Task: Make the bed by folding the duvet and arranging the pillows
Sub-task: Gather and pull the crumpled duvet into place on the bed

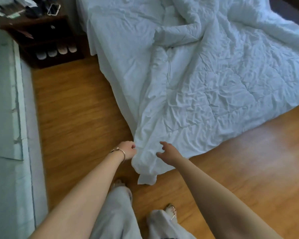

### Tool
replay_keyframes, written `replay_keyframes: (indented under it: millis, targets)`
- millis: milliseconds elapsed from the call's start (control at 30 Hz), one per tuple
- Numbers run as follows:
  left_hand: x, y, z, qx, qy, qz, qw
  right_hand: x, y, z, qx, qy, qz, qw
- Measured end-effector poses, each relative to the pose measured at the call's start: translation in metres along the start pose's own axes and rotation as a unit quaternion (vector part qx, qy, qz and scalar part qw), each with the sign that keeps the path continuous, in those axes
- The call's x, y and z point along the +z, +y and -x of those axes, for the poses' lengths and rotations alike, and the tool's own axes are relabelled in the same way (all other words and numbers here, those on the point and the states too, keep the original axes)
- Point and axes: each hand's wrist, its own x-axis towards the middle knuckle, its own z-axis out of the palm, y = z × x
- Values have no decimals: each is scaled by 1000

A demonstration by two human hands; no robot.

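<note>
A crumpled white duvet (214,80) lies spread over the bed, and one corner hangs down to the wooden floor at the bed's near corner. My left hand (128,150), with a thin bracelet on the wrist, is closed on the left edge of that hanging corner. My right hand (167,152) hovers over the same corner with its fingers spread and curled, just touching the cloth. A white sheet (119,49) covers the bed's left side. No pillows show.
A dark wooden nightstand (41,37) with slippers on its lower shelf and clutter on top stands left of the bed. A pale wall or cabinet (7,118) runs along the left. Wooden floor (76,109) lies between. My feet stand below the corner.
</note>
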Motion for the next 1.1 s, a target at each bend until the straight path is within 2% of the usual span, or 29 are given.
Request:
replay_keyframes:
  millis: [167, 300, 500, 633, 800, 900, 1000, 1100]
  targets:
    - [-50, -45, -45, 11, -13, -114, 993, 11, -56, -59, 31, -18, 5, 999]
    - [-107, -80, -84, 42, -12, -260, 965, 9, -105, -97, 81, 18, -3, 997]
    - [-195, -79, -136, 101, -23, -307, 946, -22, -168, -142, 138, 48, 33, 989]
    - [-255, -44, -198, 142, -17, -317, 937, -69, -191, -194, 156, 94, 6, 983]
    - [-311, 12, -297, 149, -31, -315, 937, -135, -213, -285, 164, 175, -61, 969]
    - [-347, 49, -369, 173, -24, -324, 930, -178, -224, -356, 143, 232, -42, 961]
    - [-382, 95, -433, 208, -22, -295, 932, -225, -240, -421, 139, 275, -46, 950]
    - [-413, 143, -483, 270, 24, -226, 936, -265, -258, -465, 144, 350, -129, 916]
